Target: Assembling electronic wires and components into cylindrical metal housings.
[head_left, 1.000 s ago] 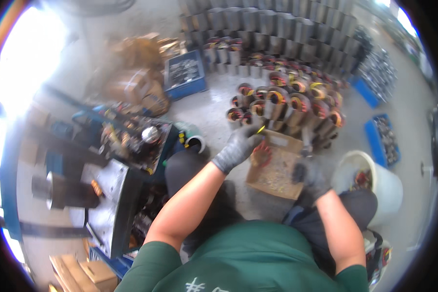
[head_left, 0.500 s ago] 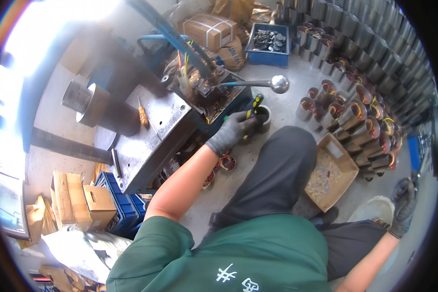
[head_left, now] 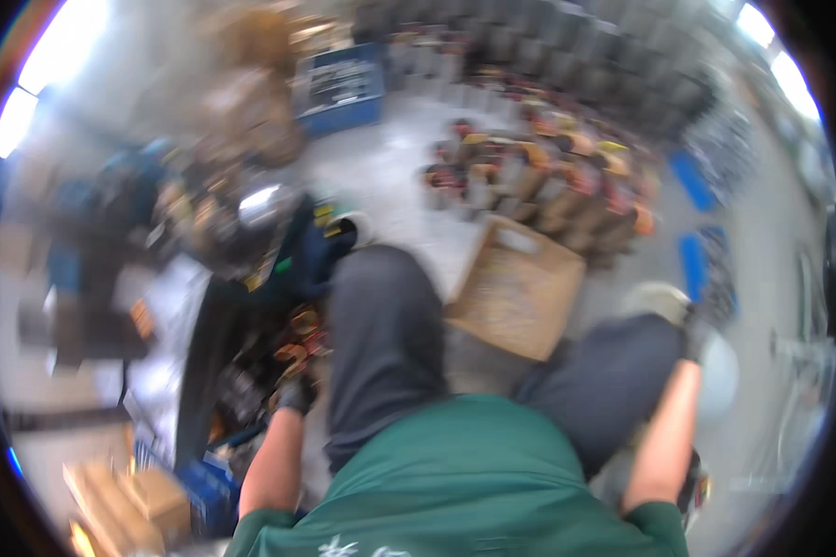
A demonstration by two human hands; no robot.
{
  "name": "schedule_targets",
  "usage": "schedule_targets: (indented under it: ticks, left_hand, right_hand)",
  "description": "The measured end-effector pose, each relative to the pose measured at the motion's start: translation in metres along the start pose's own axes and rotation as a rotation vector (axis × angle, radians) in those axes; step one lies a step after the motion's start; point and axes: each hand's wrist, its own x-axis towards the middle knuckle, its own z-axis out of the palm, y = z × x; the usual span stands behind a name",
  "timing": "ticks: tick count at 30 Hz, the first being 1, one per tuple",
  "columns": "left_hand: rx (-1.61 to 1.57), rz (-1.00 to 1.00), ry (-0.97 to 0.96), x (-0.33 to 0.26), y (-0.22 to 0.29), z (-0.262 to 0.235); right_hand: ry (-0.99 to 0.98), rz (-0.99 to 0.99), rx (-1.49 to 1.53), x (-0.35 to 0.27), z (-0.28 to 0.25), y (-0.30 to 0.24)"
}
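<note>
My left hand [head_left: 295, 390], in a dark glove, is down beside the bench, close to several copper-wound rings [head_left: 299, 348]. Motion smears its fingers, and whether it touches a ring cannot be made out. Out to the right, my right hand [head_left: 695, 334], also gloved, is beyond my right knee beside a pale round container [head_left: 658, 299]; its fingers are blurred too. Yellow-and-black handles [head_left: 325, 213] stand by a whitish cup-like container [head_left: 362, 226] ahead of my left knee, apart from both hands.
The metal bench [head_left: 163, 371] with a machine on it stands at left. A shallow cardboard box [head_left: 559, 302] with small scraps lies between my knees. Beyond it are metal cylinders with wound coils [head_left: 571, 176]. A blue bin [head_left: 344, 119] of dark parts sits farther back.
My view has swung right and blurred. My left hand has drawn back from the yellow-and-black handles toward the rings by the bench. My right hand remains at the right side.
</note>
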Motion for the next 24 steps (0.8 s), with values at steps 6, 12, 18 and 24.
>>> schedule_targets:
  ticks: [6, 12, 18, 24]
  left_hand:
    - [1.023, 0.403, 0.028, 0.014, 0.064, 0.014]
    - [0.704, 0.441, -0.027, 0.079, 0.062, 0.064]
    - [0.692, 0.441, -0.09, 0.078, 0.106, 0.097]
    - [0.651, 0.469, -0.106, 0.083, 0.157, 0.132]
  right_hand:
    - [-0.457, 0.696, 0.246, -0.062, -0.045, -0.085]
    - [-0.716, 0.891, 0.282, -0.203, 0.022, -0.076]
    - [-0.683, 0.552, -0.098, -0.204, 0.021, -0.064]
    - [-0.673, 0.329, -0.216, -0.223, 0.105, -0.004]
